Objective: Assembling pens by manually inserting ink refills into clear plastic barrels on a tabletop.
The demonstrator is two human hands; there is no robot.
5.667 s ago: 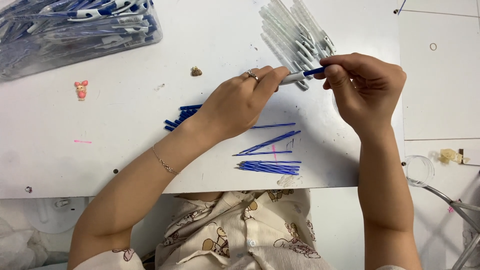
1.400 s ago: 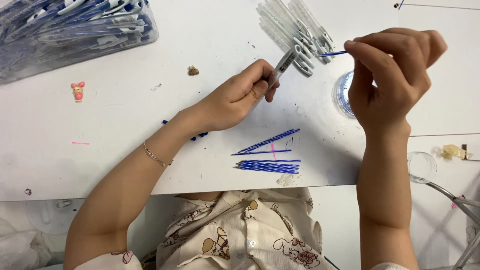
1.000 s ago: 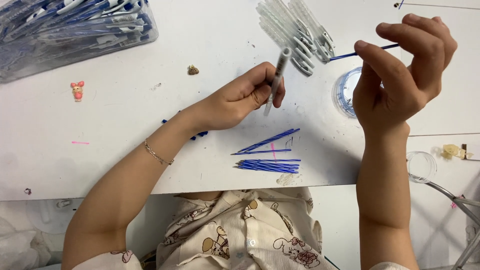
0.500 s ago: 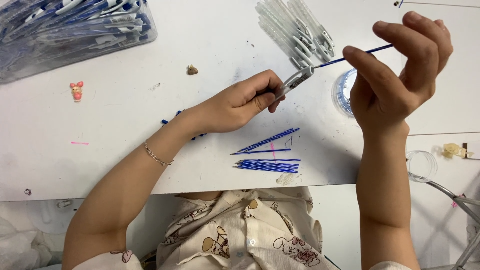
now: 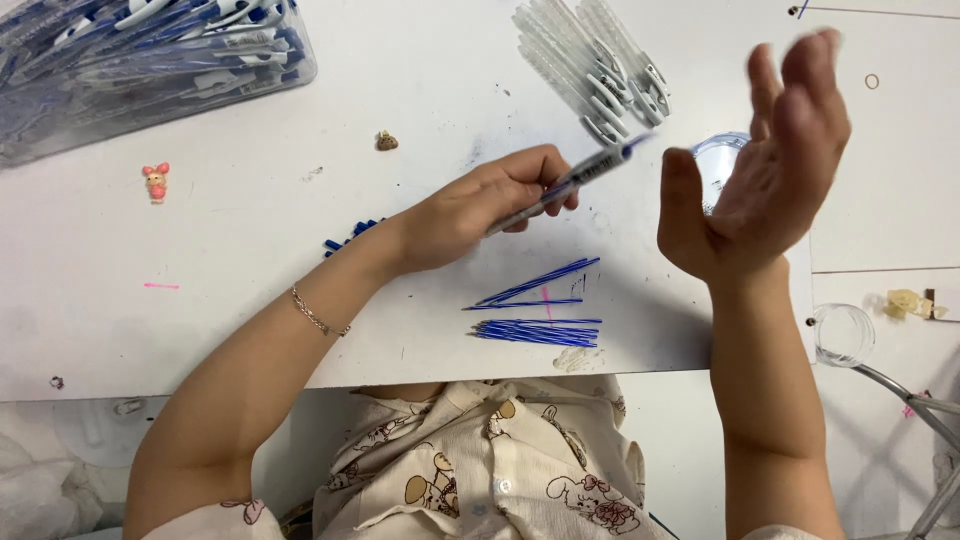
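Observation:
My left hand grips a clear pen barrel with blue inside, its tip pointing up and to the right. My right hand is raised just right of that tip, palm open and fingers spread, holding nothing. Below the hands, thin blue ink refills lie in a loose bundle on the white table, with a few more refills fanned out above them. A row of clear pen barrels lies at the far centre.
A clear plastic tray full of blue-and-white pens sits far left. Small blue caps lie beside my left wrist. A round clear lid rests behind my right hand. A tiny pink figure and a brown bit lie on the table.
My right hand held a blue refill pinched at the barrel's tip; now it has opened and the refill is no longer in its fingers. The barrel shows blue inside.

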